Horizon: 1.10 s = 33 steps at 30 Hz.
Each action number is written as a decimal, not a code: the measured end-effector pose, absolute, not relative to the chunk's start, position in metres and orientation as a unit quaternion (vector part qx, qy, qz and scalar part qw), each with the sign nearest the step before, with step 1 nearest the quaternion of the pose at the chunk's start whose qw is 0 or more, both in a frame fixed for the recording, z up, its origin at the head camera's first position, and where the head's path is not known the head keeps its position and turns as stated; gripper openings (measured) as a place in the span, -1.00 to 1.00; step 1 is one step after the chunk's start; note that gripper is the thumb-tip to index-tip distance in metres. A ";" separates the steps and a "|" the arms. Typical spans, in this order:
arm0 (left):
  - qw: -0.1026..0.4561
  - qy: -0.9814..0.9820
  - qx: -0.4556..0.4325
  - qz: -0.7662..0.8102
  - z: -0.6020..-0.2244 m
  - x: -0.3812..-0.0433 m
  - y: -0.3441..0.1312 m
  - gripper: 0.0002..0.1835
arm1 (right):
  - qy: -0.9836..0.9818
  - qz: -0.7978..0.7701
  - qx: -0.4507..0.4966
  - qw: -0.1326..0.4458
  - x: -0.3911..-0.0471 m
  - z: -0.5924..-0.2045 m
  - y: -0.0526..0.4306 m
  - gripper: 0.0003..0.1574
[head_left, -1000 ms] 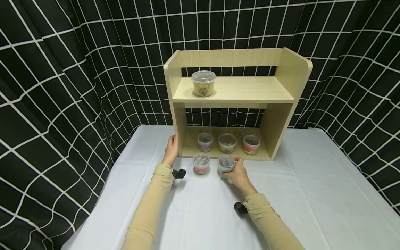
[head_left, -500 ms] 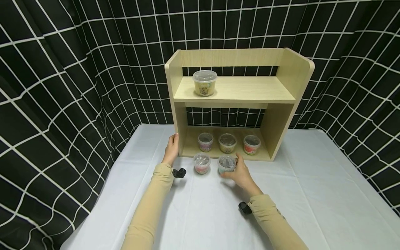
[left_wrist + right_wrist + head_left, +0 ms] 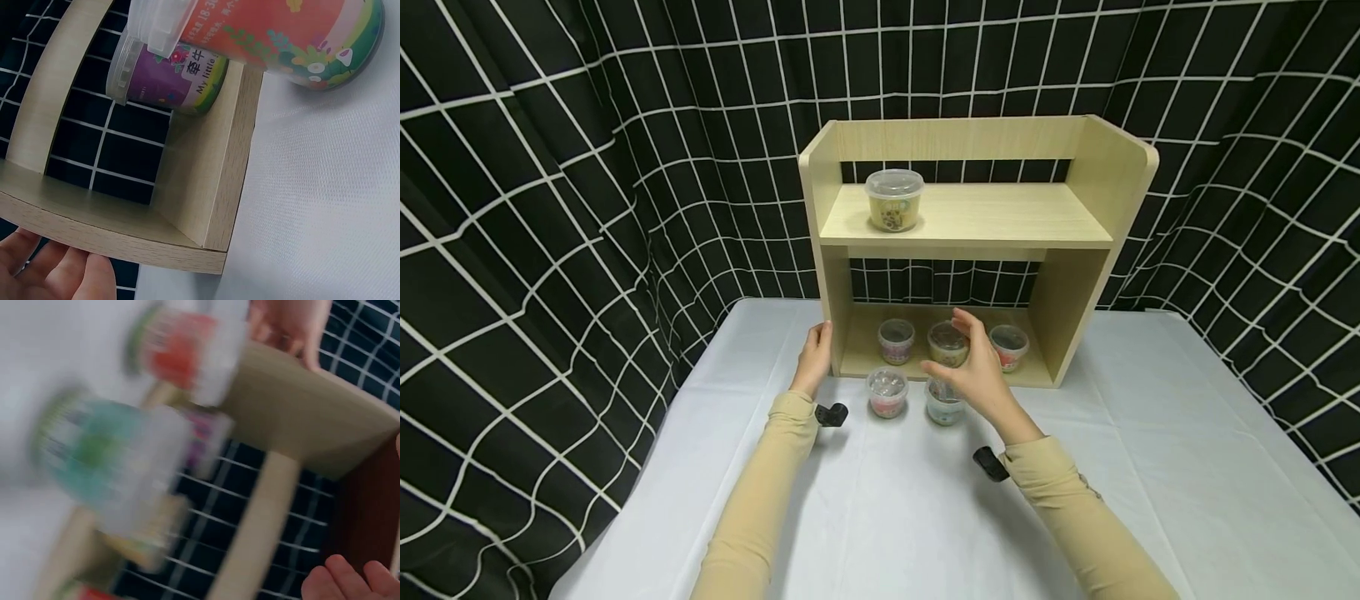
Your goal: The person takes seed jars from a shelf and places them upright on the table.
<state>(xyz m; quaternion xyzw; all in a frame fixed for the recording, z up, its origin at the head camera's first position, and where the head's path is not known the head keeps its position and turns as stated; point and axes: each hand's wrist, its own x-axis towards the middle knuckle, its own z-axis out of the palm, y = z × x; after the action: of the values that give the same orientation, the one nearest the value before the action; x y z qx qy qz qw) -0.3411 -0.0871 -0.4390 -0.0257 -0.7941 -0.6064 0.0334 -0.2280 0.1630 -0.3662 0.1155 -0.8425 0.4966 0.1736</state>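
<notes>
Left hand: the left hand (image 3: 814, 360) is resting with straight fingers against the left side panel of the wooden shelf unit (image 3: 1093, 179), at the far middle of the worktop (image 3: 1150, 467); the left wrist view shows fingertips (image 3: 59, 275) lying on the panel's edge, gripping nothing.

Red-labelled cup: a lidded cup (image 3: 887, 392) is standing on the worktop just in front of the unit's lower shelf, near the left hand but apart from it.

Blue-labelled cup: this cup (image 3: 943, 404) is standing just right of the red-labelled one, upright on the worktop, with nothing touching it.

Right hand: the right hand (image 3: 976, 372) is hanging released above the blue-labelled cup, fingers loosely spread, empty, in front of the lower shelf.

Change: half a second ago the right hand was wrapped round the blue-labelled cup; it is now lifting away, so the cup seems set down beside its neighbour and the hand is free. The left hand is staying put on the panel.

Count, worktop: two cups.

Count, lower shelf: three cups, purple-labelled (image 3: 896, 340), yellow-labelled (image 3: 947, 343) and red-labelled (image 3: 1009, 347).

Count, upper shelf: one larger tub (image 3: 893, 199), near its left end.

Count, total: six containers, two hands, one shelf unit.

Right wrist view: too blurred for detail.
</notes>
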 end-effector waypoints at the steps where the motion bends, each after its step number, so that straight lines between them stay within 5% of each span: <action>1: 0.033 -0.794 -0.026 -0.606 -0.439 -0.342 -0.087 -0.27 | -0.840 0.493 0.124 0.187 -0.230 -0.360 0.162 0.14; 13: 0.032 -0.802 -0.027 -0.596 -0.438 -0.343 -0.089 -0.28 | -0.749 0.526 0.196 0.353 -0.244 -0.280 0.147 -0.28; 33: 0.029 -0.796 -0.026 -0.604 -0.440 -0.343 -0.090 -0.28 | -0.787 0.512 0.171 0.299 -0.273 -0.237 0.125 -0.05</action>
<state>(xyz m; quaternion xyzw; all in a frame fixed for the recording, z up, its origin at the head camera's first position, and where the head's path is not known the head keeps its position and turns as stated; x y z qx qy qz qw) -0.3429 -0.0895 -0.4400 -0.0257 -0.7962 -0.6038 0.0295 -0.2725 0.1255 -0.2370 0.1706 -0.7873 0.5116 0.2989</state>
